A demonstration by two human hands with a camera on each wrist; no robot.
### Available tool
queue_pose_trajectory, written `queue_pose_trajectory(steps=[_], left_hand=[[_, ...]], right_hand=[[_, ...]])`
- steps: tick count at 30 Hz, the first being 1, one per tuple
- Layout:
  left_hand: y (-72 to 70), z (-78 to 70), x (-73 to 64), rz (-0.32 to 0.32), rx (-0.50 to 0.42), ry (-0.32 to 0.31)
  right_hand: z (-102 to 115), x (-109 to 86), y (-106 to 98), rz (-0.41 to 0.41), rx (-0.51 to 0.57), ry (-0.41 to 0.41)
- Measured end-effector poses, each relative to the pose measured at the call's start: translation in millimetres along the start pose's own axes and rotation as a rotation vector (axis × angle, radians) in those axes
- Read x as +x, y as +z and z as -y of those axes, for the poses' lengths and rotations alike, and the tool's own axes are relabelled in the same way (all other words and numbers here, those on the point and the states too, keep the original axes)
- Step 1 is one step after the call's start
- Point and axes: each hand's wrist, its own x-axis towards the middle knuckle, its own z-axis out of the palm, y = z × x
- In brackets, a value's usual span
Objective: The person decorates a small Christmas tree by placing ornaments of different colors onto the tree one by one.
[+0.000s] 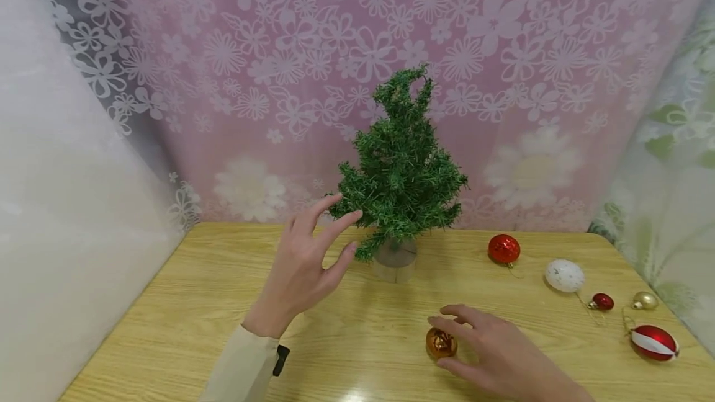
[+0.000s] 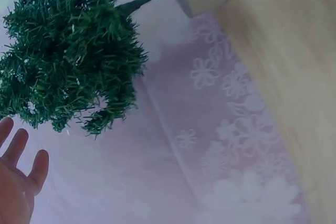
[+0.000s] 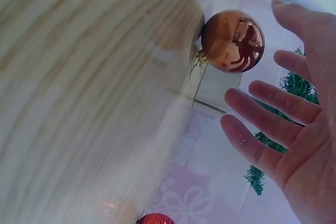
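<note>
A small green artificial Christmas tree stands on a pale round base near the table's back edge. Beside its lower left branches is my left hand, fingers spread and holding nothing; in the head view the fingertips overlap the branches, and whether they touch I cannot tell. In the left wrist view, that hand appears below the tree. A shiny copper-coloured ball ornament lies on the table in front of the tree. My right hand reaches around it, and the right wrist view shows a gap between the fingers and the ball.
On the table's right side lie a red ball ornament, a white speckled one, a small dark red one, a small gold one and a red-and-white striped one. A flowered pink curtain hangs behind the wooden table.
</note>
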Motion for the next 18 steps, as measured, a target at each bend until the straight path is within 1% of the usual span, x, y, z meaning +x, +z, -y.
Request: queue_pose_trajectory(steps=[2,5,7,10,13,15,18], left_hand=[[1.0,1.7,5.3,0.027,0.015,0.025],[3.1,4.6,10.6,0.06,0.03,0.053],[5.2,6.6,14.1,0.064,0.03,0.064],[8.4,9.5,20.0,0.059,0.015,0.063],[10.0,11.6,27.3,0.087,0.015,0.065],[10.5,12.6,31.4,0.122,0.024,0.075],[10.0,13.2,36.2,0.173,0.056,0.089]], right_hand=[[0,2.5,0,0.028,0.009,-0.004],[0,4.6,2,0.03,-0.003,-0.04],[0,5.6,3,0.016,-0.016,-0.067],[0,5.6,6,-0.018,-0.03,-0.111],[0,5.1,10,-0.052,-0.019,-0.145],[0,5.1,11,-0.062,0.001,-0.146],[0,6.1,11,-0.055,0.02,-0.124]])
